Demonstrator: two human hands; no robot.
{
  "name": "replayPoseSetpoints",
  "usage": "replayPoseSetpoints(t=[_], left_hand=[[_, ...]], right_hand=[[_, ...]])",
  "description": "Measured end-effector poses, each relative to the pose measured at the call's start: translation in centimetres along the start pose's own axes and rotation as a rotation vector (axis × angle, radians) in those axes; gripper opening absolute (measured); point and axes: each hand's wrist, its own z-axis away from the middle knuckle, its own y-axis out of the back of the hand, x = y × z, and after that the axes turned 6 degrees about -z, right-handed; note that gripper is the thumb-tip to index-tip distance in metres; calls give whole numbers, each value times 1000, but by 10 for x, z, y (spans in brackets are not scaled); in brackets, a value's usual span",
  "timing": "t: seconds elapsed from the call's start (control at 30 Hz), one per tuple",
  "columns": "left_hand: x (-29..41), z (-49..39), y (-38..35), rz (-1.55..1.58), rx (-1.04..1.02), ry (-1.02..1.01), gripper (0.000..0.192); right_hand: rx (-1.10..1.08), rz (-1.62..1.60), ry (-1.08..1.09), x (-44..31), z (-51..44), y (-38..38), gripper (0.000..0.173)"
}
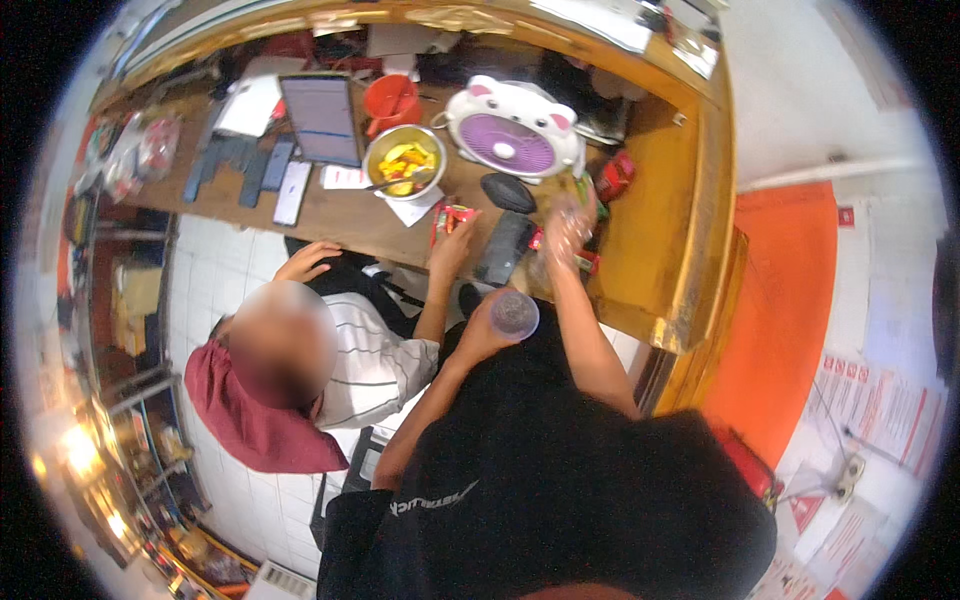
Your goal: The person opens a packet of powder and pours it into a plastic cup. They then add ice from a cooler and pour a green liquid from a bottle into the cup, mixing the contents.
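Observation:
My left hand is wrapped around a transparent plastic cup, held in front of my body below the desk's front edge. The cup's contents look dark or greyish, and I cannot tell what they are. Over the right part of the wooden desk is my right hand, blurred, with shiny transparent plastic at its fingers. Whether it grips that plastic cannot be made out. Beside it lie a dark flat case or pouch, a black rounded object and small red packets.
A seated person on my left holds red-and-green sachets. On the desk stand a steel bowl of yellow food, a red mug, a bear-shaped fan, a tablet and phones. A wooden side panel rises at right.

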Motion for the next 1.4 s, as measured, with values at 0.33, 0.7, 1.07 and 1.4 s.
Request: replayPoseSetpoints(t=[0.33, 0.7, 1.07, 1.4], left_hand=[[-5, -61, -44, -207, -32, -67, 85], [13, -75, -26, -226, 255, 10, 78], [-9, -98, -22, -223, 240, -134, 81], [-16, -110, -3, -239, 231, -136, 86]], right_hand=[[-201, 610, -168, 48, -85, -16, 31], [-773, 1222, -6, 62, -82, 26, 26], [-555, 952, -399, 38, -61, 35, 33], [25, 185, -216, 55, -40, 1, 23]])
